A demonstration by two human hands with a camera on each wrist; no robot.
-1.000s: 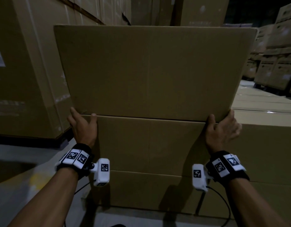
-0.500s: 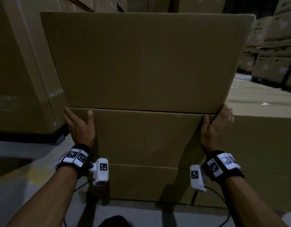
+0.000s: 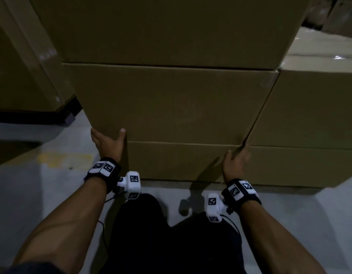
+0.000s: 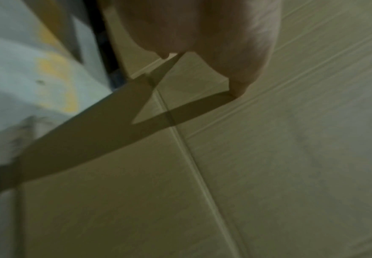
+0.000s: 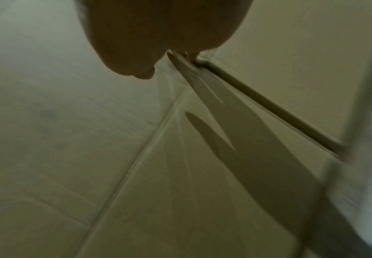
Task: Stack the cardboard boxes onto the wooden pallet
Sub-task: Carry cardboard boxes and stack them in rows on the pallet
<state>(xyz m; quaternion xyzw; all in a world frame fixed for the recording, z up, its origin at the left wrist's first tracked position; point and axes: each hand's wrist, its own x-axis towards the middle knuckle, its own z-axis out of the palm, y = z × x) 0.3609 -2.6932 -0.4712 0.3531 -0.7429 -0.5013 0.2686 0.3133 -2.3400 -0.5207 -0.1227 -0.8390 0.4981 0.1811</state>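
Three plain cardboard boxes stand stacked before me: a big top box (image 3: 171,30), a middle box (image 3: 171,103) and a bottom box (image 3: 181,161) low by the floor. My left hand (image 3: 107,139) cups the middle box's lower left corner, fingers straight along its side and thumb on the front. My right hand (image 3: 237,155) sits at the lower right corner, fingers reaching up into the gap beside the neighbouring box. The wrist views show each palm, left (image 4: 202,34) and right (image 5: 158,34), close against cardboard seams. I see no wooden pallet.
A tall wrapped carton stack (image 3: 22,56) on a dark base (image 3: 66,115) stands close on the left. More boxes (image 3: 309,107) butt against the stack on the right. Grey floor with a yellow mark (image 3: 64,160) lies at left; my dark-clothed legs (image 3: 171,234) are below.
Both hands have dropped from the top box's lower corners to the middle box's lower corners. The view has tilted down and come closer to the stack.
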